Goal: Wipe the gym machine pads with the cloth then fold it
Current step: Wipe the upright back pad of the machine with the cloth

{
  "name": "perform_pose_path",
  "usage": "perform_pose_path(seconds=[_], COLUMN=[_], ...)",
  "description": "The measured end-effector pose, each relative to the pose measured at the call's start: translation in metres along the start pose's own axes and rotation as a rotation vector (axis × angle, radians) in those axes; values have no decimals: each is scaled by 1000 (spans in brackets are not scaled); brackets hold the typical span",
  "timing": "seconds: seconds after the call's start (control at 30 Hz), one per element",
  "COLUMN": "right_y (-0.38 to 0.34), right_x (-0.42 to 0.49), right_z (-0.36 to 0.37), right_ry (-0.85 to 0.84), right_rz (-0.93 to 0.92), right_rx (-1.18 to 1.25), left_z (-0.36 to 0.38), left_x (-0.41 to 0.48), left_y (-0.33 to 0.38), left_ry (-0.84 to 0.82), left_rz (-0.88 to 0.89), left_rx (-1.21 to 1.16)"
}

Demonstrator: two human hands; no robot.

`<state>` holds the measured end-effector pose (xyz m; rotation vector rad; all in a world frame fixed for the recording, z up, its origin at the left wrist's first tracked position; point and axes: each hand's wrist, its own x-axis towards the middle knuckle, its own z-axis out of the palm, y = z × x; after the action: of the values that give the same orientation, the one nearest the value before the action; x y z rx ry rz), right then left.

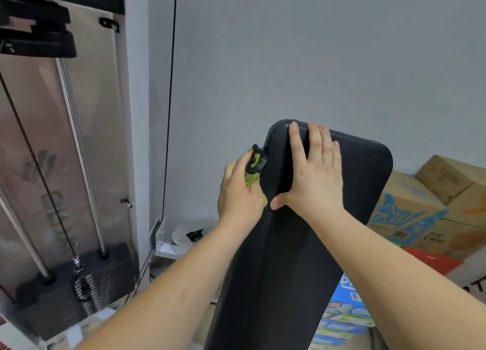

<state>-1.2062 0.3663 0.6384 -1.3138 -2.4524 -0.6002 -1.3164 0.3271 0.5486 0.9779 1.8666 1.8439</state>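
Both forearms reach up from the bottom of the view to the black pad (289,257), which stands tilted away. Wiping is in hand, by my reading, and folding has not begun. The left hand (238,191) bunches the green cloth (252,177) against the pad's left edge, just below its top left corner. Its fingers curl round the cloth, though their tips are hidden behind it. The right hand (315,176) lies flat on the pad's face, fingers (314,139) straight and slightly spread, tips at the top edge, thumb out toward the cloth. It holds nothing and seems to steady the pad. The next move likely calls for drawing the cloth along that edge and across the face under firm pressure.
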Motion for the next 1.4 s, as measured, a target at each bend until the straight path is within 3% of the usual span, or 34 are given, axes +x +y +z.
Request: perform_pose_path(seconds=[0.13,0.23,0.33,0.43,0.57,0.67,0.73,0.9,0.97,1.1,1.2,1.4], right_y=[1,2,3,1,-6,-9,-11,-10,-17,-22,-15,-16], right_x=[2,4,1,-1,-13,-58,-100,-137,-135,-132,-133,-132], right_z=[4,7,9,6,1,17,49,101,114,136,144,144], right_ry=[25,54,49,5,28,134,51,-156,-175,-161,-137,-193], right_rz=[-1,-4,-15,-25,-7,-20,-18,-22,8,56,19,11], right_rx=[0,-4,-9,-10,5,108,134,9,-19,-13,-7,12], left_z=[1,-12,-27,-29,-22,-18,-9,-13,-22,-18,-4,-22], left_x=[-63,-129,-164,-134,-61,-42,-65,-165,-168,-98,-67,-159], left_y=[-87,-174,-191,-138,-63,-47,-80,-193,-182,-133,-123,-195], left_ry=[-7,-117,-191,-145,-91,-101,-83,-171,-163,-90,-86,-232], left_rz=[-217,-444,-651,-611,-341,-87,-153,-562,-648,-517,-341,-567], left_rx=[20,235,307,120,-69,45,127,177,158,-40,-2,206])
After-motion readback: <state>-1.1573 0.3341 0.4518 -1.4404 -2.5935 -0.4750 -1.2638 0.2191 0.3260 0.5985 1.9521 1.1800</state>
